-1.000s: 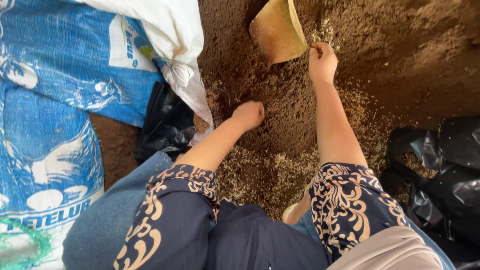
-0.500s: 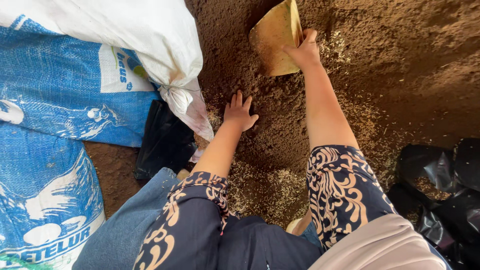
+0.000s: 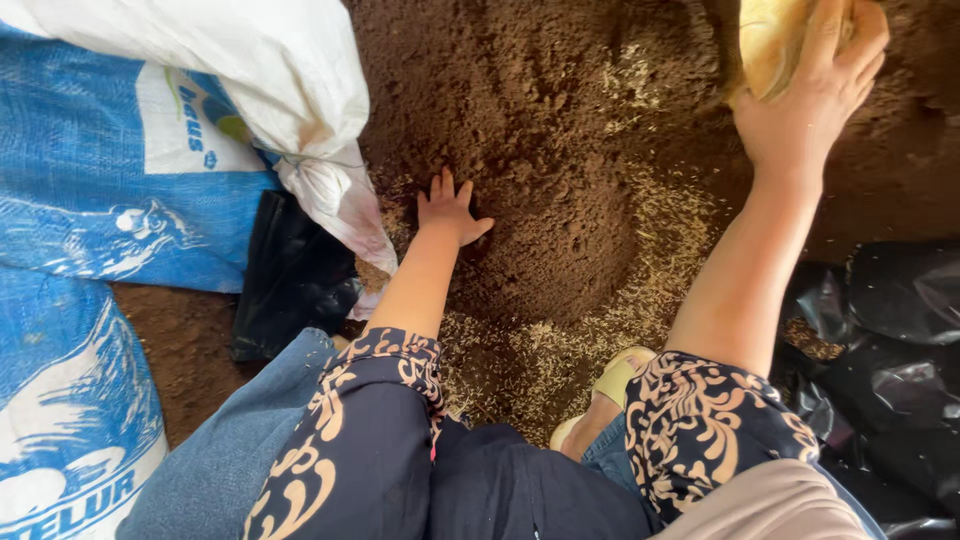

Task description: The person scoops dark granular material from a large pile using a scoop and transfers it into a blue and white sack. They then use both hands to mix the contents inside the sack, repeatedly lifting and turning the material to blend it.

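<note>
A mound of dark brown soil (image 3: 560, 130) mixed with pale rice husks (image 3: 560, 350) fills the ground ahead. My left hand (image 3: 450, 210) rests flat on the soil with fingers spread, holding nothing. My right hand (image 3: 810, 100) reaches to the upper right and grips a yellowish scoop (image 3: 775, 40), pressed against the soil. Part of the scoop is cut off by the frame's top edge.
A white sack (image 3: 240, 70) and blue woven sacks (image 3: 100, 200) lie on the left. Black plastic bags sit at left (image 3: 290, 280) and at right (image 3: 890, 340). My foot in a yellow sandal (image 3: 610, 385) shows between my knees.
My right hand has closed on the scoop and moved it up and to the right. My left hand has opened flat on the soil. The view has come closer to the mound.
</note>
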